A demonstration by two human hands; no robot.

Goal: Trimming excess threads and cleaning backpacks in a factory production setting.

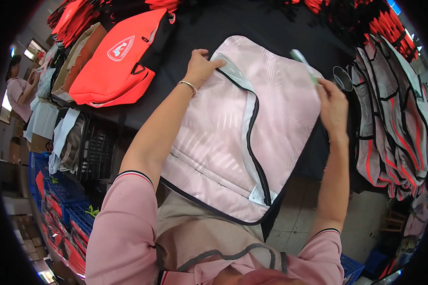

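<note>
A pale pink fabric piece [285, 95] with dark edge binding lies before me, its lower end reaching over the table edge toward my lap. A black zipper [252, 142] on a pale grey strip runs down it, with a small white label [257, 195] by its lower end. At the upper left edge, my left hand [202, 67] pinches the fabric near the zipper's top, thumb on the strip. My right hand [333, 105] is closed round a slim white-and-green tool [303, 62], blurred, its exact kind unclear. That tool is over the fabric's upper right edge.
A bright red-orange bag [114, 61] lies at the left beside an open cardboard box [83, 59]. Grey bag pieces with red and black trim [390, 118] hang at the right, near a round metal-rimmed object [342, 78]. Another person [21, 90] works far left. Blue crates [73, 209] stand lower left.
</note>
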